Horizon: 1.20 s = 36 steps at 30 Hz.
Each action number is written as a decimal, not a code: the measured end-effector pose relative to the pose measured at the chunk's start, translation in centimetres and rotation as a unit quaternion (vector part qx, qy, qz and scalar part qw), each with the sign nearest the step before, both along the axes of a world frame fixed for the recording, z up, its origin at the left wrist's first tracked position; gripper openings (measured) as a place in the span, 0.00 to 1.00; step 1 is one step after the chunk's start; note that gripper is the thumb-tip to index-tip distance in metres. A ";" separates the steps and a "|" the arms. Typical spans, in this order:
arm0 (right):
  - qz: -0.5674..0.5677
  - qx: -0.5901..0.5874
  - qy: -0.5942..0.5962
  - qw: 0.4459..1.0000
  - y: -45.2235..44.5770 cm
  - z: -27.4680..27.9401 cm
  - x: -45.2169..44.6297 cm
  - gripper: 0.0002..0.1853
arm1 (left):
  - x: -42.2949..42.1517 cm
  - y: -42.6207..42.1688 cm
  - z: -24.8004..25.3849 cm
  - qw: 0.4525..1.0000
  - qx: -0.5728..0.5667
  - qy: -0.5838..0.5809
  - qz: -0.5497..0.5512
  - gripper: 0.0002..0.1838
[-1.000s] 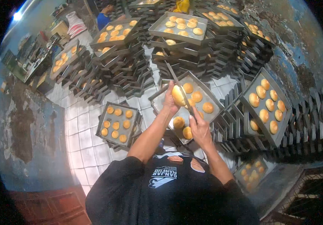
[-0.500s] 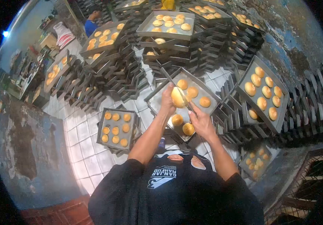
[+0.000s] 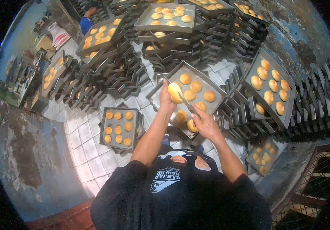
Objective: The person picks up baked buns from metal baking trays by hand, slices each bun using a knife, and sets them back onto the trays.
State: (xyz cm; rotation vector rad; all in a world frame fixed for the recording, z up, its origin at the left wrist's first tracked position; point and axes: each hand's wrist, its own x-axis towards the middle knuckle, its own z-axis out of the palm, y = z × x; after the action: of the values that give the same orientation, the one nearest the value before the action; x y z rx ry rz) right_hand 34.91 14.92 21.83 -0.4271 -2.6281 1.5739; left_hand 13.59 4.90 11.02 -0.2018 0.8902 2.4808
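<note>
A round golden bun (image 3: 175, 92) is held up in my left hand (image 3: 166, 98), its fingers closed about the left side. My right hand (image 3: 205, 123) grips the handle of a long knife (image 3: 185, 102). The blade lies slantwise against the bun, its tip passing up to the left beyond it; how deep it sits in the bun I cannot tell. Beneath both hands is a metal baking tray (image 3: 218, 85) with several more golden buns (image 3: 196, 86) on it.
Tall stacks of metal trays (image 3: 165, 25) with buns stand ahead and to the left. Another bun tray (image 3: 251, 63) tops a stack on my right. A smaller-looking tray (image 3: 112, 143) sits low at left. A person in blue (image 3: 86, 25) is at the back left.
My left hand and the bun have shifted slightly left and up, and the bun is turned. The knife still lies against it. My view has tilted a little.
</note>
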 end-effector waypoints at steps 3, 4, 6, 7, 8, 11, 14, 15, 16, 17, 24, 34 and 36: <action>0.010 0.050 -0.006 0.999 -0.2 -0.2 2.8 0.27 | -1.8 -2.1 0.4 0.999 0.010 -0.039 0.027 0.32; 0.001 0.004 -0.056 0.998 -0.5 0.9 3.4 0.27 | -1.3 -2.3 0.6 0.999 0.009 -0.042 0.030 0.32; -0.016 -0.045 -0.108 0.993 -0.7 0.1 3.3 0.27 | 0.3 -1.9 1.7 0.998 -0.013 -0.045 0.029 0.33; -0.019 -0.019 -0.058 0.998 -0.6 -2.3 2.2 0.27 | 0.6 -1.1 0.0 0.998 -0.012 -0.067 0.014 0.35; -0.024 -0.032 -0.049 0.998 -0.8 -1.9 1.0 0.27 | 1.5 -0.4 -0.1 0.997 -0.015 -0.070 0.010 0.35; -0.027 -0.043 -0.042 0.998 -0.6 -2.5 -1.9 0.27 | 2.9 1.0 -0.4 0.996 -0.032 -0.082 0.012 0.37; -0.011 -0.008 -0.027 1.000 -0.3 -3.2 -0.6 0.26 | 0.2 -0.5 -1.2 0.997 -0.028 -0.078 0.008 0.36; -0.002 0.026 -0.010 1.000 -0.2 -3.4 0.5 0.27 | -0.7 -0.9 -1.3 0.992 -0.064 -0.102 0.044 0.37; 0.004 0.026 -0.013 1.000 -0.2 -3.1 1.5 0.27 | -1.1 -1.2 -1.1 0.991 -0.064 -0.105 0.049 0.37; -0.003 -0.020 -0.047 0.999 -0.3 -2.6 2.5 0.27 | -1.3 -1.7 -1.1 0.991 -0.063 -0.110 0.041 0.38; -0.046 -0.063 -0.068 0.995 -1.2 -6.0 -3.0 0.25 | 2.2 0.5 -5.1 0.986 -0.074 -0.148 -0.008 0.40; -0.043 -0.118 -0.064 0.990 -1.6 -11.8 0.2 0.25 | -0.2 -1.8 -4.0 0.971 -0.051 -0.232 -0.040 0.44; -0.069 -0.150 -0.058 0.985 -2.8 -14.2 -2.8 0.25 | 0.0 -1.6 -7.9 0.970 -0.038 -0.234 -0.049 0.42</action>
State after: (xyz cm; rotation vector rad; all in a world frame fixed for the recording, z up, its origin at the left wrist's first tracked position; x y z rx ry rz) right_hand 32.14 12.08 7.59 -0.7195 -2.3790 1.9567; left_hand 13.64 3.30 3.11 -0.7168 0.7675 2.1705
